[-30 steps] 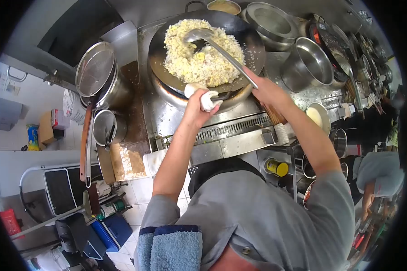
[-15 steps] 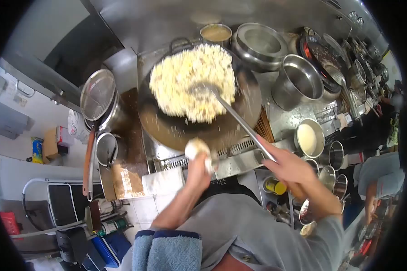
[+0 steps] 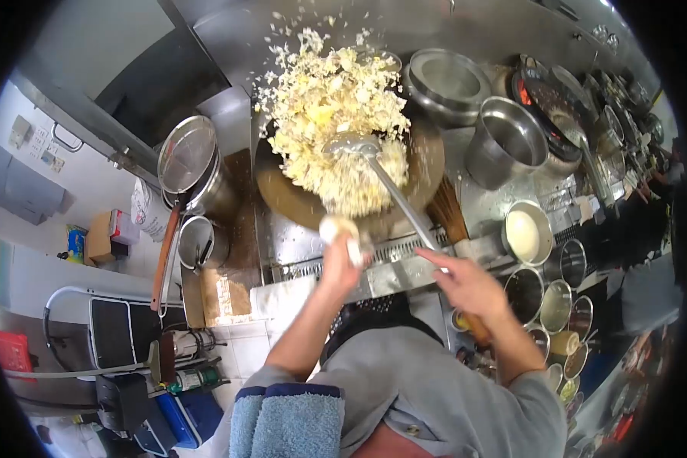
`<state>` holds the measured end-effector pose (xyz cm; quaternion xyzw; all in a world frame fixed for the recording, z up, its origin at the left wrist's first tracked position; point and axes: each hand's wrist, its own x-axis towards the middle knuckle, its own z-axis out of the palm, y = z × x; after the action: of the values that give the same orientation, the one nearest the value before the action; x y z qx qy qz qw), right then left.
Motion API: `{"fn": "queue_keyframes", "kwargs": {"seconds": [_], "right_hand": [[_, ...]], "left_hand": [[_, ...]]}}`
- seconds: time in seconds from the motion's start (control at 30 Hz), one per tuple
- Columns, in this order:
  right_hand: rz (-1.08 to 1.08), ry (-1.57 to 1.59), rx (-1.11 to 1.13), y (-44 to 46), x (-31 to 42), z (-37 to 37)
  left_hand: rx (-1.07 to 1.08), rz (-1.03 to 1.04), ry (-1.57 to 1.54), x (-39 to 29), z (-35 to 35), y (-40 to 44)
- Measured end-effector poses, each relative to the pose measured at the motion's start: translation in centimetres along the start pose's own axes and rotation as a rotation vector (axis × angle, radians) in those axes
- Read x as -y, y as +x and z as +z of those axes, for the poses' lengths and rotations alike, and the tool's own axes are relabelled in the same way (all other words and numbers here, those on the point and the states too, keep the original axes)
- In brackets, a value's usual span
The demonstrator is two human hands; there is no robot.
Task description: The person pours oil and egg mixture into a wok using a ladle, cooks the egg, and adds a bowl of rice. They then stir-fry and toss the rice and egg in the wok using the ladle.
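Observation:
A mass of yellow-and-white fried rice with egg (image 3: 332,99) is up in the air above the dark wok (image 3: 281,189), with loose grains scattering at the far side. My left hand (image 3: 341,267) is closed at the wok's near edge around a whitish cloth (image 3: 339,229); the handle beneath it is hidden. In my right hand (image 3: 469,288) is a long metal ladle (image 3: 399,195), its wooden end sticking out below the palm. The ladle's bowl overlaps the rice; whether it touches the wok cannot be seen.
Left of the wok, a round strainer (image 3: 188,155) rests on a metal pot. Steel pots (image 3: 509,141) stand to the right, beside a bamboo brush (image 3: 448,210) and a container of white liquid (image 3: 523,235). A lit burner glows farther right (image 3: 525,93). A person in grey is at the far right.
The rice has gone from lying in the wok to flying up and spreading toward the far side. My right hand has shifted slightly left and lower with the ladle.

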<state>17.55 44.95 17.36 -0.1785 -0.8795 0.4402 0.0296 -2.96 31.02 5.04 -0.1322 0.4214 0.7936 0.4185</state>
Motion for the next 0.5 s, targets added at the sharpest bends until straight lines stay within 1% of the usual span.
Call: {"fn": "queue_keyframes", "kwargs": {"seconds": [0.03,0.07,0.1,0.13,0.2,0.23,0.27,0.3,0.37,0.4,0.47,0.5], "right_hand": [[0.319,0.16,0.202,-1.3,1.7,-2.2],[0.368,0.299,0.297,-2.7,2.6,-4.4],[0.335,0.191,0.347,-4.0,3.7,-6.5],[0.378,0.18,0.408,-4.1,4.7,-8.3],[0.482,0.181,0.547,-4.4,5.8,-10.0],[0.44,0.111,0.474,-3.1,4.2,-8.5],[0.349,0.057,0.44,-1.2,2.8,-7.0],[0.338,-0.043,0.376,0.8,2.9,-5.6],[0.32,0.053,0.225,3.4,1.6,-2.3],[0.265,0.02,0.197,3.5,1.8,-2.3],[0.159,-0.033,0.136,2.6,2.2,-1.8],[0.205,-0.03,0.151,2.0,3.5,-2.5]], "left_hand": [[0.068,0.068,0.018,-2.3,1.8,0.1],[0.116,0.041,0.023,-3.6,1.8,0.1],[-0.014,0.005,0.06,-4.0,2.9,-2.8],[-0.128,-0.016,0.094,-4.7,4.3,-4.6],[-0.012,-0.018,0.085,-5.5,4.8,-3.4],[0.02,-0.05,0.093,-5.2,3.7,-3.5],[0.098,-0.016,0.129,-4.0,1.8,-0.3],[0.153,0.339,0.64,-1.3,-0.6,1.5],[0.113,0.105,0.137,4.2,-3.2,1.7],[0.049,0.109,0.154,5.9,-3.4,-0.8],[0.12,0.154,0.223,3.8,-0.7,-6.9],[0.08,0.071,0.143,3.4,-1.1,-6.3]]}}
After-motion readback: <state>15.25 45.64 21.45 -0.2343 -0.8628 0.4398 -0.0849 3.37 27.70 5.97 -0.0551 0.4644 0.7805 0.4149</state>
